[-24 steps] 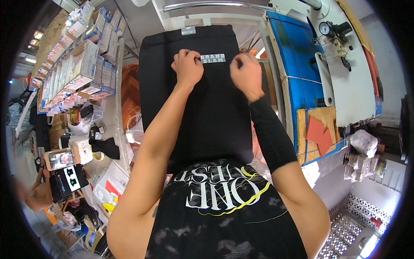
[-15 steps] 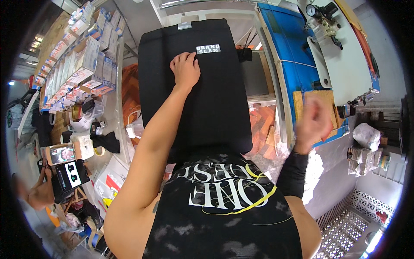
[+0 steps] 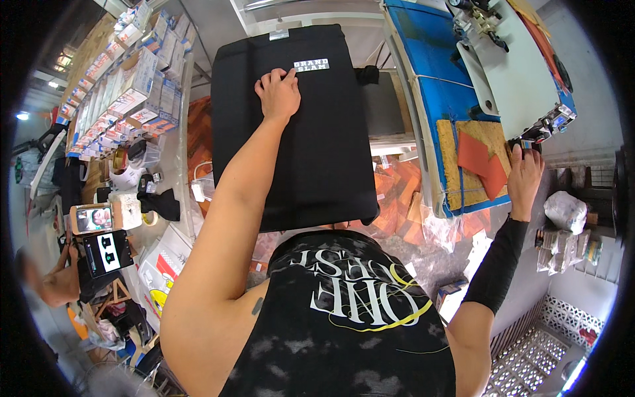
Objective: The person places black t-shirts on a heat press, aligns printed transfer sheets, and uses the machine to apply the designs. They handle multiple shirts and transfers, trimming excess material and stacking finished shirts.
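Note:
My left hand rests with bent, spread fingers on black fabric laid over a platen, its fingertips just below and left of a grey-and-white lettered patch. A small grey tab sits at the fabric's far edge. My right hand, in a black arm sleeve, reaches to the dark control panel at the front of the machine on the right, fingers extended onto it.
On the right are a blue board, particle board with red pieces and a pressure gauge assembly. Stacked boxes, a phone and tablet stand left. Another person's arm is at far left.
My right hand has left the patch area and moved right and down to the control panel. My left hand stays on the fabric near the patch.

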